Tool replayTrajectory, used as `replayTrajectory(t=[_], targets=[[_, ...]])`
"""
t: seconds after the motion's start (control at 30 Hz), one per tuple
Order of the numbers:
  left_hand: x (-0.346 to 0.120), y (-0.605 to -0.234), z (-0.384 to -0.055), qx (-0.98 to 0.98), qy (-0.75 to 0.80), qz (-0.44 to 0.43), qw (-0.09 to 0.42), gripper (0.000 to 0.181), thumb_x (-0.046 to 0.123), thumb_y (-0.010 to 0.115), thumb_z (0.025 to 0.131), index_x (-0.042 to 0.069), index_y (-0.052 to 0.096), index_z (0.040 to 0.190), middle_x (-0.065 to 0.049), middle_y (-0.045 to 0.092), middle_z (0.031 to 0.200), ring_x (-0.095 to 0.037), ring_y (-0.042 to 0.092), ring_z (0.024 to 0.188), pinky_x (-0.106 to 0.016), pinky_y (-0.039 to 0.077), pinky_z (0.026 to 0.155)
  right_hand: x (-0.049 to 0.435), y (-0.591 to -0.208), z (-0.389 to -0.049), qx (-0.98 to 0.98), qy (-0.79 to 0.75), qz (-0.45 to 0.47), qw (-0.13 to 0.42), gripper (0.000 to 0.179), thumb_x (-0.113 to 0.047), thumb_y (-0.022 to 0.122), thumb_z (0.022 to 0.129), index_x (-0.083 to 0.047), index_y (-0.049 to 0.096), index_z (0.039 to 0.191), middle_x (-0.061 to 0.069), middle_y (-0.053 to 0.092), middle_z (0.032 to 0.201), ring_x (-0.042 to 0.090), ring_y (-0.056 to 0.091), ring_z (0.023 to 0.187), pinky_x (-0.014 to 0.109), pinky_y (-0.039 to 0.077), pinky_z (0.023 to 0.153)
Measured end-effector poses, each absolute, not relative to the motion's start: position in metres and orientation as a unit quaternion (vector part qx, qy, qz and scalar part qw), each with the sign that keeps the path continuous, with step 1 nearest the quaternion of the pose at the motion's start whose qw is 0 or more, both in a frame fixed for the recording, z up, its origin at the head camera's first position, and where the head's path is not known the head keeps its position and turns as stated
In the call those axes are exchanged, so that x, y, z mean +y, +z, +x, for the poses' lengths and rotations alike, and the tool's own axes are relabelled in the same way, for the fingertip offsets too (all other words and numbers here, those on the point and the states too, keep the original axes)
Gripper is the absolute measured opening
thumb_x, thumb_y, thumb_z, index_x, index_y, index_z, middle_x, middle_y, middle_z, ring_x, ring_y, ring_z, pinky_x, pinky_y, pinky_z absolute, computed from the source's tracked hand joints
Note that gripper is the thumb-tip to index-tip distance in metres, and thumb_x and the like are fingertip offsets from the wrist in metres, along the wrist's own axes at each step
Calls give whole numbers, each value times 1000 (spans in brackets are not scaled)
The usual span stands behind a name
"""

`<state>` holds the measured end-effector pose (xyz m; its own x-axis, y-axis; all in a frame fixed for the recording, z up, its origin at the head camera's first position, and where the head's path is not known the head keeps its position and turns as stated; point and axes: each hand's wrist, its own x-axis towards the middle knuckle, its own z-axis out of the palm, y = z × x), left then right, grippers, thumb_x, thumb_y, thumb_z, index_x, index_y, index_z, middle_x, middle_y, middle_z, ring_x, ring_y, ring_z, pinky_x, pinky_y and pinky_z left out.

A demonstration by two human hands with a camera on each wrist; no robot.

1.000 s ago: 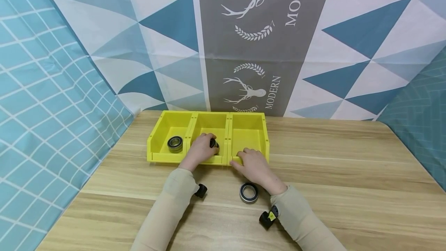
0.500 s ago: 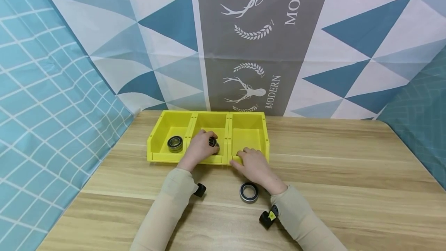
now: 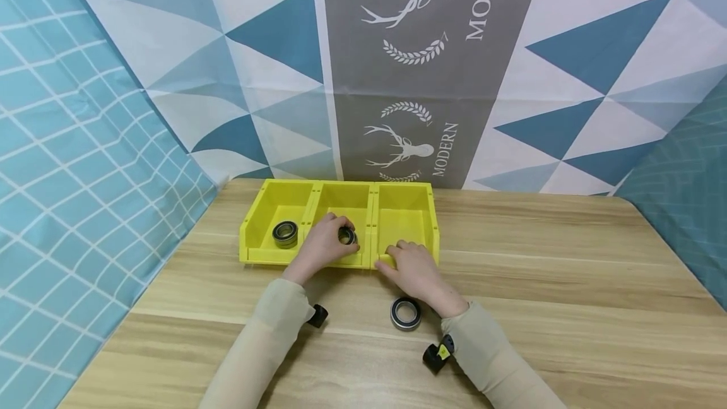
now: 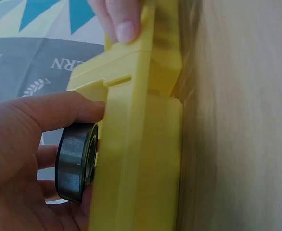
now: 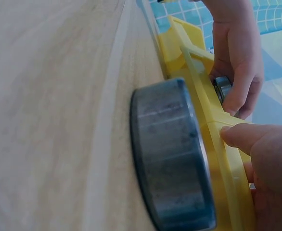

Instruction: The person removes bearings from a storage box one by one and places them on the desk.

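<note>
My left hand (image 3: 322, 243) reaches over the front wall of the middle yellow bin (image 4: 131, 159). Between its thumb and fingers it holds a ball bearing (image 4: 72, 161), tilted up on its edge in the left wrist view. My right hand (image 3: 417, 275) grips the front rim of the right-hand yellow bin (image 3: 404, 219), thumb outside and fingertips over the inside. In the left-hand yellow bin (image 3: 272, 256) lies another bearing (image 3: 286, 245). A third bearing (image 5: 172, 154) lies flat on the table, in front of the bins and just left of my right wrist.
The three bins stand joined in a row at the back of the wooden table (image 3: 545, 270). Behind them hangs a patterned cloth (image 3: 397, 81), with a blue checked cloth (image 3: 85, 175) along the left side.
The bearing in my left hand has tilted, and more of its ring shows. My left wrist and forearm have shifted slightly left. The right hand stays put.
</note>
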<state>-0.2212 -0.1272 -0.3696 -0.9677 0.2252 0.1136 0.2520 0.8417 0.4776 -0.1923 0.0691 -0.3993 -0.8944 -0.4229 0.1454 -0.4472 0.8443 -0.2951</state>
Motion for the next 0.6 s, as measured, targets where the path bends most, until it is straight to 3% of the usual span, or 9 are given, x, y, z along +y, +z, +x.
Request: replayTrajectory(t=[0.3, 0.6], targets=[[-130, -362, -209, -957, -248, -142, 43, 32, 27, 72, 70, 12, 60, 95, -5, 50, 91, -17, 50, 73, -31, 45, 69, 68, -399, -192, -961, 159, 223, 42, 45, -44, 48, 90, -5, 63, 108, 11, 61, 99, 28, 56, 91, 42, 42, 81], [-130, -357, -196, -963, -223, -149, 26, 34, 31, 72, 71, 14, 60, 97, -4, 48, 92, -16, 48, 71, -31, 44, 67, 69, -400, -192, -961, 160, 221, 38, 45, -45, 48, 90, -6, 63, 108, 10, 61, 99, 28, 56, 91, 42, 42, 81]])
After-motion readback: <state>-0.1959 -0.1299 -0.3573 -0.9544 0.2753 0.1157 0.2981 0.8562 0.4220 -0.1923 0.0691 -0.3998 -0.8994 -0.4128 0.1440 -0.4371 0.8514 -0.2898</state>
